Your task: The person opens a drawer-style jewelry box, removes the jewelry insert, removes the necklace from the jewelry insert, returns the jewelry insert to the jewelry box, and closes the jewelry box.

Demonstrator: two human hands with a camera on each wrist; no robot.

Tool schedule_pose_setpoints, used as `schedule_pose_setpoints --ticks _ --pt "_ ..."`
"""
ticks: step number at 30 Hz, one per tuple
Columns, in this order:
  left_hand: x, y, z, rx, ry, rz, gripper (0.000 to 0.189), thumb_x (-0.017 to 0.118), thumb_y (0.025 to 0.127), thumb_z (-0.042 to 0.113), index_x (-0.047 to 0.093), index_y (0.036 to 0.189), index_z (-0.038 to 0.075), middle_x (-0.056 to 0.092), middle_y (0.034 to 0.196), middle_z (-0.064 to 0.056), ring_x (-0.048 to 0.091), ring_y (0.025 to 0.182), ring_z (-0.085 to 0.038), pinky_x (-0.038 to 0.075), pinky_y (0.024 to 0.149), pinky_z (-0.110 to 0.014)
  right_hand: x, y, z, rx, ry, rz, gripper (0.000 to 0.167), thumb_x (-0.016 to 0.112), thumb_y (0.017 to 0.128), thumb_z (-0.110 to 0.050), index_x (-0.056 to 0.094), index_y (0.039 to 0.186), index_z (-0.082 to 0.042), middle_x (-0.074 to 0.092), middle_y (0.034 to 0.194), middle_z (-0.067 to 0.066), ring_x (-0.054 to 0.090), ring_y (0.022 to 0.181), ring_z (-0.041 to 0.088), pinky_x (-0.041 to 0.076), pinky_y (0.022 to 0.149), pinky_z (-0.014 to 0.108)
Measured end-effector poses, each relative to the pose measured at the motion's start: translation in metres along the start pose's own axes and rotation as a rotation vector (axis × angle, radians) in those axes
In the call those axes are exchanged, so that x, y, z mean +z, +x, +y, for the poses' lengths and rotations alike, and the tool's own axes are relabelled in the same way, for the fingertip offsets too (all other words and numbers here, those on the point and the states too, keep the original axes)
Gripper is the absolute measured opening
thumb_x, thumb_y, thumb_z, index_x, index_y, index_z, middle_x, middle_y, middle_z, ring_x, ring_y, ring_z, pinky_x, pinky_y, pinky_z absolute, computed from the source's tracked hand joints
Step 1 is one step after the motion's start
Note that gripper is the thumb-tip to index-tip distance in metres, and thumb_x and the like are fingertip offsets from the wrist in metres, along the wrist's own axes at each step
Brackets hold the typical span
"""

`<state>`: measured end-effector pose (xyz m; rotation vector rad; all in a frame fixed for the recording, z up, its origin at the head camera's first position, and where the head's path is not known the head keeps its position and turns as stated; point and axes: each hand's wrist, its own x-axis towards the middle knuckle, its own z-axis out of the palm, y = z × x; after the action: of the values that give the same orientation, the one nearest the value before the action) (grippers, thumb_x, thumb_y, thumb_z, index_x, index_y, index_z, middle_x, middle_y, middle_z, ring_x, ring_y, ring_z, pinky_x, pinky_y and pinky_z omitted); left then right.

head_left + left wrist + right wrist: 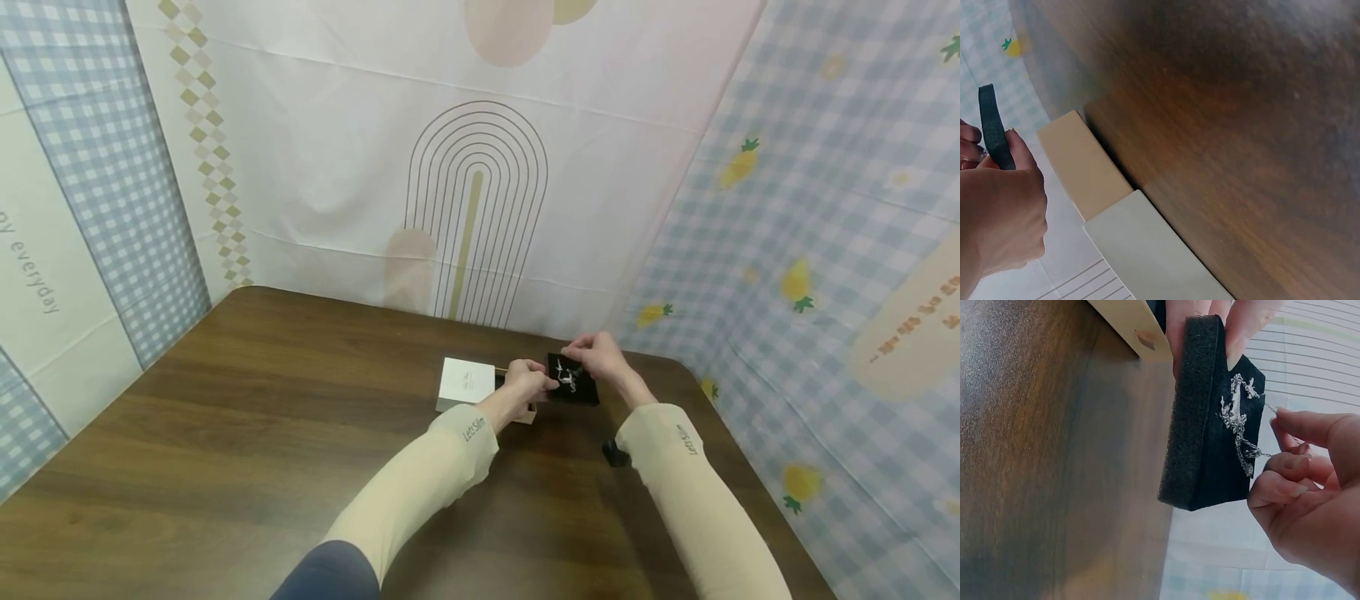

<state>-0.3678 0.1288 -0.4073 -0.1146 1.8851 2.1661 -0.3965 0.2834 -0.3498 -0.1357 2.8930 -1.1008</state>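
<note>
My left hand (520, 385) grips a black foam pad (1194, 419) by one edge, thumb on its face and fingers behind. Across the pad's face lies a silver chain (1235, 419), bunched and partly tangled. My right hand (1310, 478) is at the pad's opposite edge, pinching strands of the chain that run off it between thumb and fingers. Below and left of the pad, a white sliding box sleeve (463, 381) stands on the table with its beige drawer (1085, 165) pulled partway out. In the head view, my left hand covers part of the drawer.
The brown wooden table (300, 433) extends widely to the left and in front. A patterned cloth wall (330, 167) rises behind its back edge, and a checked blue cloth (750, 275) hangs along the right side. A black device (616, 454) is at my right wrist.
</note>
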Motion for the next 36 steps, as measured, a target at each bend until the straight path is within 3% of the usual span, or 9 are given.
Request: schedule_pose_setpoints --ticks 4,13,20,26,36 --pt "-0.0002 0.0003 0.0001 0.004 0.000 -0.013 0.033 0.071 0.081 -0.003 0.060 0.112 -0.001 0.061 0.117 -0.018 0.071 0.087 -0.025 0.058 0.079 -0.032 0.0010 0.0032 0.0023 -0.024 0.006 0.044 0.026 0.061 0.093 -0.018 0.068 0.099 0.006 0.055 0.059 -0.002 0.038 0.043 0.005 0.035 0.043 0.022" --pt "-0.0018 -0.0007 0.0015 -0.015 0.027 -0.033 0.032 0.071 0.082 -0.002 0.060 0.111 0.000 0.062 0.114 -0.016 0.070 0.087 -0.024 0.056 0.084 -0.033 0.0012 0.0045 0.0004 -0.047 -0.031 0.089 0.025 0.058 0.095 -0.017 0.068 0.098 0.005 0.055 0.060 0.000 0.040 0.046 0.007 0.036 0.045 0.024" --pt "-0.0006 -0.0009 0.0004 -0.023 0.044 -0.048 0.032 0.072 0.081 -0.002 0.061 0.111 0.000 0.063 0.112 -0.015 0.070 0.086 -0.024 0.057 0.081 -0.031 0.0020 0.0033 0.0004 -0.057 -0.065 0.138 0.025 0.056 0.096 -0.015 0.067 0.100 0.007 0.066 0.081 0.012 0.048 0.056 0.009 0.042 0.053 0.024" --pt "-0.0012 -0.0003 -0.0027 -0.029 0.064 -0.041 0.031 0.072 0.081 -0.002 0.061 0.110 0.000 0.063 0.112 -0.014 0.070 0.085 -0.023 0.058 0.079 -0.030 0.0026 0.0013 0.0019 -0.074 -0.051 0.173 0.025 0.056 0.095 -0.013 0.066 0.099 0.010 0.066 0.086 0.018 0.050 0.060 0.008 0.044 0.056 0.022" --pt "-0.0077 0.0004 -0.0042 -0.026 0.047 -0.062 0.033 0.071 0.082 -0.002 0.060 0.113 -0.002 0.063 0.111 -0.015 0.071 0.083 -0.024 0.058 0.076 -0.031 0.0014 0.0011 0.0046 -0.016 -0.021 0.175 0.033 0.052 0.098 -0.018 0.061 0.111 0.010 0.065 0.099 0.025 0.051 0.060 0.009 0.045 0.056 0.021"
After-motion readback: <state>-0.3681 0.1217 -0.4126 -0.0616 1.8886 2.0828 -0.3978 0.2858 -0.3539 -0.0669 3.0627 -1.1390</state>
